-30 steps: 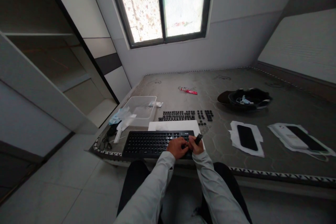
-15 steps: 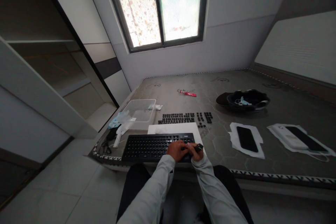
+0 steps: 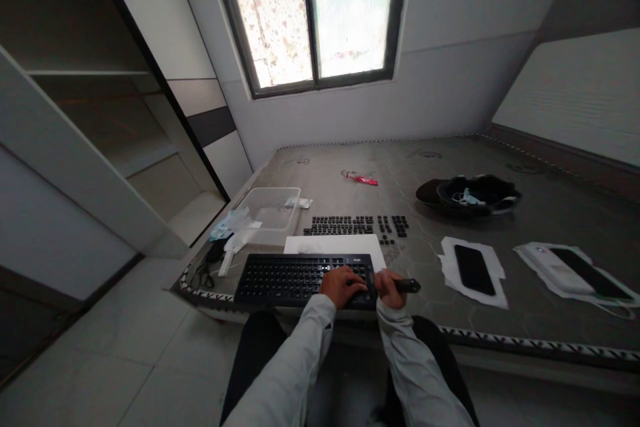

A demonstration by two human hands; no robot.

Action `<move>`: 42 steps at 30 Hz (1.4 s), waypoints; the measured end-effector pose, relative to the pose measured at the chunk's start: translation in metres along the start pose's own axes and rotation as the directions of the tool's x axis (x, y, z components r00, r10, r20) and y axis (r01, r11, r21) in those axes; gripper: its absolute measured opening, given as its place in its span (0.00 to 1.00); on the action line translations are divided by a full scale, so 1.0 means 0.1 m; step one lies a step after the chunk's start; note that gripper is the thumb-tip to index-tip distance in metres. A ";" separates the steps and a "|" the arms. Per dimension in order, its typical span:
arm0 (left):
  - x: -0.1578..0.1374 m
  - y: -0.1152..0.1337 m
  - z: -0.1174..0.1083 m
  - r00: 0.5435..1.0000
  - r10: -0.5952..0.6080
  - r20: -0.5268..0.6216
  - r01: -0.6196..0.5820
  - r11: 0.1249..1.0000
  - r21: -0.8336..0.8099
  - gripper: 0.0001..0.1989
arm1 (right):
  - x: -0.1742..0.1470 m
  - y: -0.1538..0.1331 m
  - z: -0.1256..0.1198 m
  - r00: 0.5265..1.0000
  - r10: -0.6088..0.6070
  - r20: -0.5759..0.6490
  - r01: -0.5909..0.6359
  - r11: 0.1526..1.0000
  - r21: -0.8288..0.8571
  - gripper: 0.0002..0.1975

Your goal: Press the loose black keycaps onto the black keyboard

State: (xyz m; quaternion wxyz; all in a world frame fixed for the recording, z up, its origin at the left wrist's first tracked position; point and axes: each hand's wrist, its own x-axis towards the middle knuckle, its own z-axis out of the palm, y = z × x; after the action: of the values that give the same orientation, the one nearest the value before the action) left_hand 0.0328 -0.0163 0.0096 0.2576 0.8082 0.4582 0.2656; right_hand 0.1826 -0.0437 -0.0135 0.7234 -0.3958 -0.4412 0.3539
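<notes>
A black keyboard (image 3: 283,278) lies along the front edge of the mattress, partly on a flat white sheet or box (image 3: 333,243). My left hand (image 3: 342,285) rests on its right part, fingers spread loosely over the keys area and holding nothing I can see. At the keyboard's right end, my right hand (image 3: 390,288) is closed around a dark-handled tool (image 3: 409,285). The handle sticks out to the right of the fist; its working end is too small to make out. Behind the white sheet, loose black keycaps (image 3: 340,224) are laid out in rows.
Left of the keycaps stands a clear plastic box (image 3: 273,217), with plastic wrappers (image 3: 235,230) and a black cable (image 3: 204,273) beside it. A red packet (image 3: 361,179) lies farther back. To the right are a dark cap (image 3: 465,197), a phone (image 3: 474,269) and a white power bank (image 3: 563,270).
My right hand has moved right, away from the left hand, and the tool's handle now points further right. The left hand stays on the keyboard. The view has shifted slightly.
</notes>
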 end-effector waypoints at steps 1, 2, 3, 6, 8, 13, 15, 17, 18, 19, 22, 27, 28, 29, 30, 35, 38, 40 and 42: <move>0.00 0.01 0.00 0.999 -0.006 -0.033 0.005 0.999 -0.038 0.06 | 0.03 -0.04 -0.06 0.998 -0.025 -0.050 0.022 0.998 -0.066 0.29; 0.00 0.01 0.00 0.998 -0.011 -0.065 0.006 0.997 -0.073 0.06 | 0.05 -0.07 -0.14 0.995 -0.056 -0.081 0.041 0.984 -0.175 0.29; 0.00 0.01 0.01 0.995 -0.014 -0.096 0.004 0.995 -0.104 0.06 | 0.08 -0.11 -0.22 0.992 -0.088 -0.089 0.056 0.947 -0.315 0.27; 0.01 0.00 0.02 0.987 -0.017 -0.162 -0.009 0.987 -0.160 0.06 | 0.16 -0.18 -0.42 0.993 -0.112 0.036 0.106 0.721 -0.685 0.24; 0.01 -0.02 0.03 0.983 -0.019 -0.183 -0.011 0.987 -0.162 0.05 | 0.18 -0.18 -0.49 0.989 -0.073 0.132 0.149 0.620 -0.770 0.20; 0.01 -0.02 0.02 0.983 -0.015 -0.181 -0.009 0.992 -0.129 0.05 | 0.19 -0.06 -0.45 0.962 0.092 0.259 0.154 0.601 -0.784 0.12; 0.01 -0.01 0.01 0.985 -0.014 -0.173 -0.006 0.993 -0.120 0.05 | 0.19 -0.01 -0.42 0.951 0.147 0.271 0.140 0.577 -0.805 0.12; 0.01 0.00 0.00 0.987 -0.016 -0.160 -0.001 0.994 -0.106 0.05 | 0.20 0.04 -0.40 0.935 0.194 0.297 0.139 0.570 -0.810 0.10; 0.01 0.00 0.00 0.988 -0.017 -0.156 0.001 0.995 -0.101 0.05 | 0.20 0.05 -0.39 0.927 0.211 0.311 0.142 0.569 -0.810 0.10; 0.01 0.00 0.00 0.988 -0.018 -0.155 0.002 0.995 -0.099 0.05 | 0.20 0.07 -0.39 0.923 0.218 0.316 0.143 0.568 -0.811 0.09; 0.01 -0.01 0.01 0.988 -0.015 -0.154 0.000 0.995 -0.095 0.06 | 0.19 0.10 -0.40 0.937 0.193 0.291 0.144 0.548 -0.824 0.08; 0.00 -0.04 0.03 0.990 -0.013 -0.137 0.005 0.998 -0.063 0.08 | 0.17 0.13 -0.41 0.944 0.182 0.275 0.144 0.524 -0.839 0.09; 0.00 -0.04 0.03 0.991 -0.012 -0.137 0.004 0.998 -0.061 0.09 | 0.17 0.14 -0.41 0.944 0.185 0.272 0.137 0.529 -0.837 0.09; 0.00 -0.04 0.03 0.991 -0.012 -0.137 0.005 0.998 -0.057 0.09 | 0.16 0.14 -0.41 0.945 0.189 0.267 0.129 0.536 -0.835 0.09; 0.00 -0.04 0.03 0.991 -0.012 -0.136 0.005 0.999 -0.055 0.09 | 0.16 0.14 -0.41 0.947 0.192 0.259 0.119 0.541 -0.833 0.09; -0.01 -0.01 0.01 0.991 0.000 -0.137 -0.008 0.999 -0.053 0.08 | 0.18 0.18 -0.44 0.949 0.216 0.228 0.085 0.524 -0.847 0.09; -0.02 0.01 0.01 0.993 -0.014 -0.114 0.008 0.999 -0.049 0.11 | 0.22 0.23 -0.49 0.940 0.264 0.216 0.053 0.511 -0.858 0.10; -0.02 0.01 0.01 0.994 -0.021 -0.109 0.016 0.999 -0.047 0.11 | 0.24 0.27 -0.51 0.934 0.280 0.223 0.051 0.514 -0.856 0.11; -0.03 0.01 0.02 0.993 -0.017 -0.117 0.012 0.999 -0.046 0.09 | 0.25 0.28 -0.52 0.930 0.289 0.229 0.050 0.519 -0.853 0.11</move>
State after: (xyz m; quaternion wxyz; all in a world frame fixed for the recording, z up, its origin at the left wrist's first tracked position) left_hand 0.0336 -0.0193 0.0088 0.2504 0.7818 0.4725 0.3209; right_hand 0.2350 -0.0237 -0.0448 0.3240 -0.6584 -0.6468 0.2076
